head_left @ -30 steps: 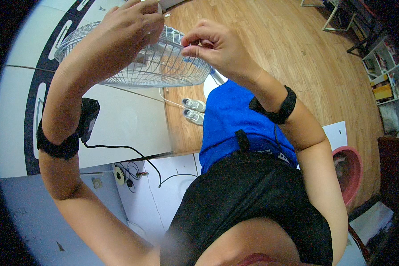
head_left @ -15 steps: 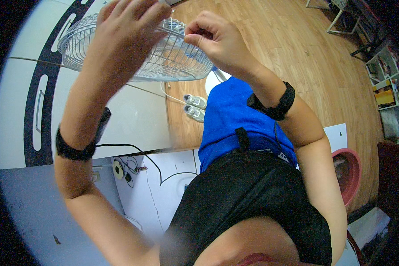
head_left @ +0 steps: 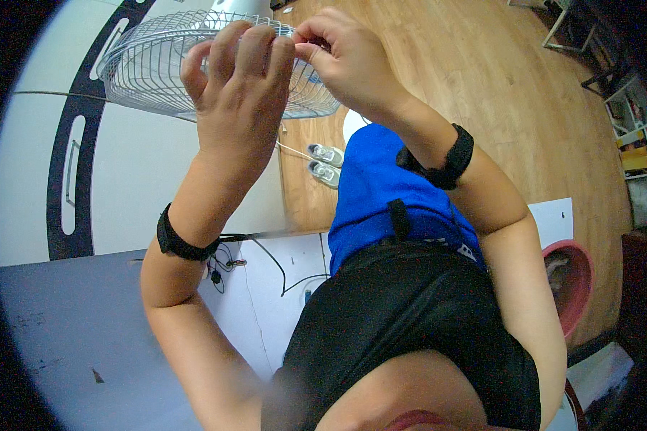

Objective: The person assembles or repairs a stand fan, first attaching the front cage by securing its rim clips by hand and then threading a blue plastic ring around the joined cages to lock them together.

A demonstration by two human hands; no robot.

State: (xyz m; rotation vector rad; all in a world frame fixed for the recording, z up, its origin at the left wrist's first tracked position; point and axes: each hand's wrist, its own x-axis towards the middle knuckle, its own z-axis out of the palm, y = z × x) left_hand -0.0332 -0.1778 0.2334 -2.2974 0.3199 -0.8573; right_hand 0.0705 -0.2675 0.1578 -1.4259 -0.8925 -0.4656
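A wire fan cage (head_left: 147, 75) stands at the top of the view, in front of white drawers (head_left: 133, 172) with black handle strips and beyond the person's blue shorts (head_left: 381, 172). The left hand (head_left: 241, 90), its back to the camera, lies across the near side of the cage with fingers bent; whether it grips the wire cannot be told. The right hand (head_left: 349, 57) has thumb and forefinger pressed together at the cage's right edge, though what sits between the tips is too small to make out. Pale shoes (head_left: 325, 165) rest below the cage on the wooden floor (head_left: 474, 93), and a reddish basin (head_left: 581, 287) sits beyond the right arm
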